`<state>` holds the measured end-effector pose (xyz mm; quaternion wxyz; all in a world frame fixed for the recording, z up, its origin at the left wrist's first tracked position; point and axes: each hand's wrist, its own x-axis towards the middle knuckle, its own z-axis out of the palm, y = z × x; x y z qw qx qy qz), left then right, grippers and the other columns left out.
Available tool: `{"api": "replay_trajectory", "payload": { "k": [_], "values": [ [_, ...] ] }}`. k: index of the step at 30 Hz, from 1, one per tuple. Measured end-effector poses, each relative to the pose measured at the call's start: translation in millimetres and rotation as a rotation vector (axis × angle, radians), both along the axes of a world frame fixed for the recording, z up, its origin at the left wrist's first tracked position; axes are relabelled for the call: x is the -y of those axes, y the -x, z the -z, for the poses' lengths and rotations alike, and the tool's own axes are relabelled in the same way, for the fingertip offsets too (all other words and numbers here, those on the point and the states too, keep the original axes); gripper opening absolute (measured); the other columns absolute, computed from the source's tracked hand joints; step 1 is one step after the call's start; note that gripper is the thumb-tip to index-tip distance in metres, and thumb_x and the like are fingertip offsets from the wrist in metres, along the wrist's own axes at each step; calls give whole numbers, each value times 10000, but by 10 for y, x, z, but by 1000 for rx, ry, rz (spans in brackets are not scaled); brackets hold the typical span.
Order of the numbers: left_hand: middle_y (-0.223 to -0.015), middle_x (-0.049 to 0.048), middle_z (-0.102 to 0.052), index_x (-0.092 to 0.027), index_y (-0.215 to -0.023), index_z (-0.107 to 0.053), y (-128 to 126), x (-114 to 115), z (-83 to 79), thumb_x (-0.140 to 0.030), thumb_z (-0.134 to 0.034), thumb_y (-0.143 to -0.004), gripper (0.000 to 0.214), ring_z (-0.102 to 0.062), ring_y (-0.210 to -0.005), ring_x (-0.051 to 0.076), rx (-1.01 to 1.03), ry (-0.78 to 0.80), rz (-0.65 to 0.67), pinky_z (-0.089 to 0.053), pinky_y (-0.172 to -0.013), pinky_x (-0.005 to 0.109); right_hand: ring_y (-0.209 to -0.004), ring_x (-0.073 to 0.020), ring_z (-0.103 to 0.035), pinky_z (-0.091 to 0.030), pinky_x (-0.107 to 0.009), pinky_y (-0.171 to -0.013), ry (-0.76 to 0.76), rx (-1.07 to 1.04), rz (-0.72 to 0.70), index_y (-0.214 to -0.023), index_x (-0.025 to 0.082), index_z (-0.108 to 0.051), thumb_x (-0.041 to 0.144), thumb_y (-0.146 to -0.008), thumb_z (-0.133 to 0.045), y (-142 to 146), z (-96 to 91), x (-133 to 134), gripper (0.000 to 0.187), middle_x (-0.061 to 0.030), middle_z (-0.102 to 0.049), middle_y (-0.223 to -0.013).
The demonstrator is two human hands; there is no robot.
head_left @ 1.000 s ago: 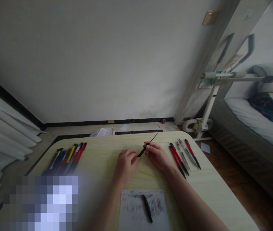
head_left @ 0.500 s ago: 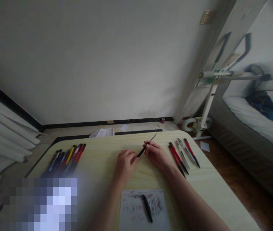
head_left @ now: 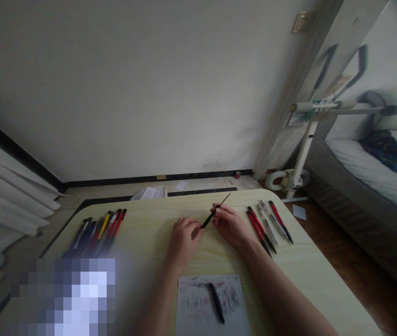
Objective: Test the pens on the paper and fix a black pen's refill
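Note:
Between both hands a slim black pen is held at a slant above the table, with a thin dark rod like a refill sticking out of its upper end. The fingertips of my left hand are closed on the pen's lower end. My right hand pinches it near the top, where the thin rod comes out. Below the hands, another black pen lies on a sheet of paper covered in dark and reddish scribbles.
Several red-and-black and clear pens lie to the right on the pale wooden table. A row of several blue, yellow and red pens lies at the left. Beyond the table are a wall, white exercise equipment and a bed.
The whole view has shifted slightly. Both hands keep their hold on the pen, with little visible movement.

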<state>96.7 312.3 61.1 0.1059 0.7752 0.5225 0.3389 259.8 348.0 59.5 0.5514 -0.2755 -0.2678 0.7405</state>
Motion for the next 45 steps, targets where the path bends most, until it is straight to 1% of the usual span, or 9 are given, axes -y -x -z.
{"api": "replay_trajectory", "payload": {
  "k": [9,13,20,23,28,34,39,42,45],
  "values": [
    [-835,46,-598,-191,-806,-620,2,-7,13,-213,-555,-754,86,-506,-846,193,-4,17,13,-406,-771,358,-529,-51,-486,-371,-187,-503,-57,87,-24,-826,163,-664,155,-618,-700,28,15,25,211,2,-629,-703],
    [-823,49,-595,-193,-799,-623,1,-9,14,-200,-548,-754,88,-510,-832,192,-2,4,15,-405,-765,363,-551,-64,-494,-378,-196,-511,-66,108,-32,-817,167,-663,159,-611,-701,33,7,33,209,-8,-640,-744],
    [-826,48,-593,-196,-785,-614,-10,0,-4,-196,-537,-754,83,-509,-839,196,-23,-4,-3,-403,-772,362,-584,-88,-551,-435,-239,-576,-43,12,-24,-961,204,-615,222,-652,-678,24,-1,21,316,-37,-667,-848],
    [-830,47,-591,-197,-782,-606,-12,5,-8,-190,-534,-748,80,-509,-846,199,-20,-6,-6,-402,-779,361,-586,-91,-562,-447,-240,-576,-30,-5,-5,-940,197,-622,248,-677,-663,32,7,11,271,-39,-670,-816],
    [-834,43,-588,-193,-771,-585,-9,10,-13,-178,-541,-729,62,-508,-850,199,-16,11,-8,-403,-779,352,-570,-67,-552,-443,-201,-559,-39,-9,-1,-864,176,-642,224,-693,-655,34,28,2,177,-23,-662,-761],
    [-851,50,-595,-189,-837,-583,-1,-3,6,-210,-529,-755,101,-512,-854,194,1,21,4,-398,-783,343,-582,-69,-562,-456,-195,-567,-32,-17,-6,-853,175,-642,209,-695,-653,24,11,12,162,-18,-656,-765],
    [-808,47,-601,-182,-798,-587,-2,-22,23,-216,-517,-770,83,-517,-810,184,9,35,2,-399,-754,327,-575,-76,-568,-471,-195,-562,-40,-20,-18,-876,169,-634,198,-694,-651,31,10,11,185,-24,-662,-768],
    [-792,42,-598,-182,-799,-587,-7,-21,20,-200,-519,-764,79,-515,-800,182,20,43,-14,-398,-747,322,-574,-81,-574,-479,-206,-567,-39,-32,5,-930,187,-617,229,-712,-635,33,19,3,222,-36,-669,-798],
    [-782,37,-594,-180,-796,-585,-8,-16,19,-193,-520,-760,76,-512,-789,178,33,44,-16,-399,-744,318,-571,-78,-575,-476,-204,-564,-21,-40,36,-909,187,-625,245,-718,-630,31,20,-4,200,-36,-670,-800]
  ]
}}
